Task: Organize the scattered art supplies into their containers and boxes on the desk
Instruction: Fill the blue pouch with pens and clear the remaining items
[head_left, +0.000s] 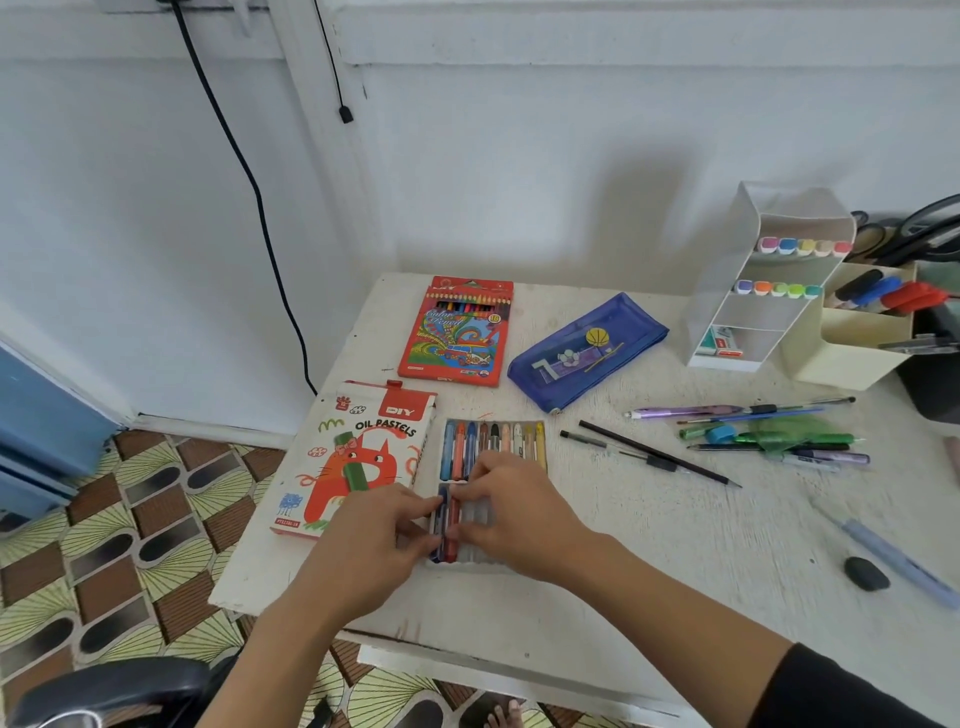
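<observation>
We see both grips at the lower row of the pastel tray, front left on the desk. Left grip: fingers curled, pinching the blue pastel. Right grip: thumb and forefinger closed on the red pastel, just beside the blue one. Upper row is full. Oil pastels box lies just left of the tray. Loose pens lie well apart to the right.
</observation>
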